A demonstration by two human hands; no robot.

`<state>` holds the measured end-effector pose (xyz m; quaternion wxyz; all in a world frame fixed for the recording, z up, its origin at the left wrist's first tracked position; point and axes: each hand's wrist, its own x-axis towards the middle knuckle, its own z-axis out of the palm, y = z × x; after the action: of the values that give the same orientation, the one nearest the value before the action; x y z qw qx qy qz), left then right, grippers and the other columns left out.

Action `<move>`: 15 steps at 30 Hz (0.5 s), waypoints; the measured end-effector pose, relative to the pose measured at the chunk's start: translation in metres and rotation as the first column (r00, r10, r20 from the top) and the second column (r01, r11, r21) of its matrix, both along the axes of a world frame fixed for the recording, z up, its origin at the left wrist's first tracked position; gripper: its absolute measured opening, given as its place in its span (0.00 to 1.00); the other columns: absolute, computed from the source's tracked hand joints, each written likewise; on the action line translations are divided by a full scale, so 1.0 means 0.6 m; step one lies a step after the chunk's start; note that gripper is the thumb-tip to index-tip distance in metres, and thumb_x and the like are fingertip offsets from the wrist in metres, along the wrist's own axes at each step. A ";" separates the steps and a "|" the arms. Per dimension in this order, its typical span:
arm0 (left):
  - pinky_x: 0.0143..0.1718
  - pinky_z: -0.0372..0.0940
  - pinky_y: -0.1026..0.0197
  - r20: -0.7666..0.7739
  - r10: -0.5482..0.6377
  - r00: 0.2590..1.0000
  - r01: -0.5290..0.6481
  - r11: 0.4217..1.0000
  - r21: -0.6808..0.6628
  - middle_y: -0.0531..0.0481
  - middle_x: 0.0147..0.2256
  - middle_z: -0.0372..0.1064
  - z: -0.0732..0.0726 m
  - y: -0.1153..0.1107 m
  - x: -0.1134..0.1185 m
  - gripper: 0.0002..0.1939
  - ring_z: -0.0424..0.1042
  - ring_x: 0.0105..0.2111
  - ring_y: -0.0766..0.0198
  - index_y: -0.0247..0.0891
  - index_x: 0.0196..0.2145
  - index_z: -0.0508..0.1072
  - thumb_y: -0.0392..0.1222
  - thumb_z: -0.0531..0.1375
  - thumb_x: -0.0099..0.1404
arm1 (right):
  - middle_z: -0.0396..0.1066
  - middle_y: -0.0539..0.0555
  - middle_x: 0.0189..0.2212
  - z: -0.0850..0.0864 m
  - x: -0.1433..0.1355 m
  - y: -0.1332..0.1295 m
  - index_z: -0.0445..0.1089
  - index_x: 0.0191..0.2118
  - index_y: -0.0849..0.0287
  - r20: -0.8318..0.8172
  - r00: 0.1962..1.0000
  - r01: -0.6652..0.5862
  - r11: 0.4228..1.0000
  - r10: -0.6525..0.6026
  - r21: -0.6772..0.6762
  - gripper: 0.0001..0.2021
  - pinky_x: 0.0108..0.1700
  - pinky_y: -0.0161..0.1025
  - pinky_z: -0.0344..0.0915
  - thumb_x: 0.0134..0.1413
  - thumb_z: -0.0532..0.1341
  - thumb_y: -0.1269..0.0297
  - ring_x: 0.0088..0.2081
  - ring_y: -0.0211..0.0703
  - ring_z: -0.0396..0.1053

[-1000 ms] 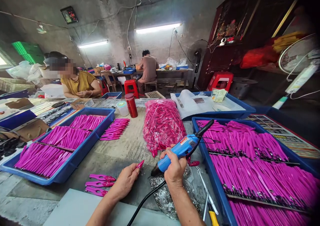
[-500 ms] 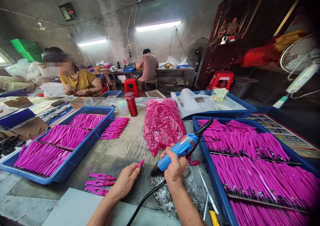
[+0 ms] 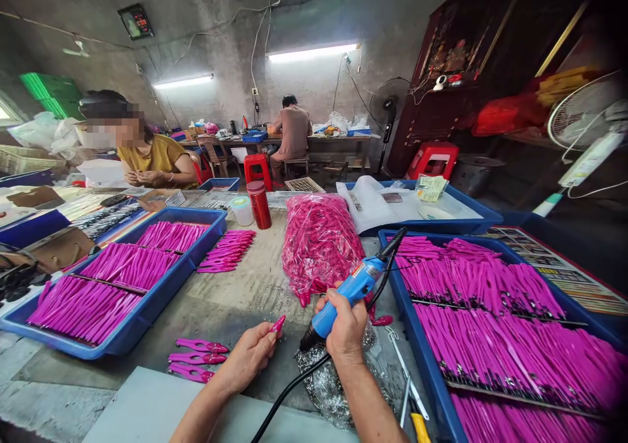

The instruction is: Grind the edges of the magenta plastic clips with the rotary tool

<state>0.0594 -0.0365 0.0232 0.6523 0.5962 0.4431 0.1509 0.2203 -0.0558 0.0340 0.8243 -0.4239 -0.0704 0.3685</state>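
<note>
At six o'clock, nearest me, a crumpled clear plastic bag of small silvery metal parts [image 3: 326, 397] lies under my right wrist, probably kept there for easy reach. At seven, my left hand [image 3: 252, 354] is closed, fingers pinching a small glossy magenta tapered piece [image 3: 278, 326]; only its tip protrudes, a hold that seems meant to leave that end exposed. Between five and six, my right hand [image 3: 346, 328] wraps firmly round a blue-bodied, black-nosed corded power tool [image 3: 356, 279], its nose slanting down-left, apart from the piece; gripping the body likely steadies it. Towards eight, three slim magenta pieces with glossy ends [image 3: 199, 346] lie side by side, apparently to stay orderly. Beyond, just below the dial's centre, sits a bulging clear plastic bag of glossy pink pieces [image 3: 321, 237].
</note>
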 end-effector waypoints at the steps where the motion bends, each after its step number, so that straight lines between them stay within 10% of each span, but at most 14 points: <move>1: 0.15 0.36 0.68 0.022 0.007 1.000 -0.006 1.000 -0.020 0.63 0.20 0.47 0.004 -0.002 -0.001 0.27 0.41 0.15 0.77 0.38 0.31 0.60 0.67 0.54 0.50 | 0.62 0.43 0.14 0.003 0.002 -0.001 0.58 0.35 0.59 -0.005 1.000 -0.023 1.000 0.022 -0.021 0.22 0.18 0.34 0.59 0.29 0.65 0.60 0.15 0.38 0.61; 15: 0.18 0.40 0.67 0.113 0.037 0.993 -0.046 0.996 0.080 0.62 0.20 0.47 0.014 -0.032 -0.029 0.26 0.44 0.18 0.75 0.39 0.25 0.57 0.67 0.53 0.51 | 0.60 0.42 0.17 0.006 0.022 -0.004 0.56 0.31 0.56 0.310 0.890 -0.223 0.912 0.334 -0.343 0.19 0.20 0.36 0.62 0.28 0.62 0.61 0.18 0.41 0.65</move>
<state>0.0421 -0.0556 0.0316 0.6474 0.6039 0.4116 0.2159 0.2336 -0.0579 0.0377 0.6612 -0.5892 -0.2254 0.4061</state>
